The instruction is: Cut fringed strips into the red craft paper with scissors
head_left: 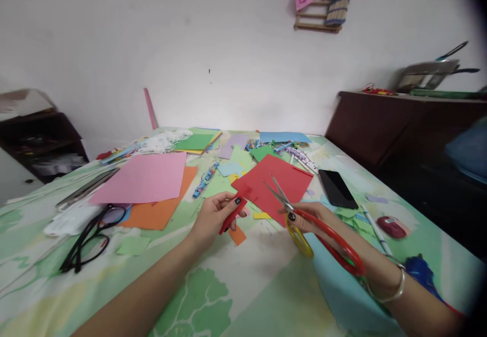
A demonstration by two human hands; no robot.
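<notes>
A narrow red paper strip (232, 216) is pinched between the thumb and fingertips of the left hand (213, 216), just above the cloth-covered tabletop (243, 276) near the middle of the view. The grip of the right hand (310, 219) is closed around the handles of the steel scissors with one red and one yellow plastic loop (293, 210), whose thin blades are spread and pointed towards eleven o'clock over a large flat red paper sheet (266, 182). The strip looks thin and limp, so it could buckle or be pulled from the pinch. The left fingertips, at nine o'clock of the open blades and near them, could be nicked by a careless stroke. The printed cloth appears smooth, so loose sheets could be slid off line. A matt pink paper sheet (144, 177) lies on an orange one (160, 212) at ten o'clock, and a glossy black rectangular phone (337, 189) at three o'clock of the red sheet could be scratched.
</notes>
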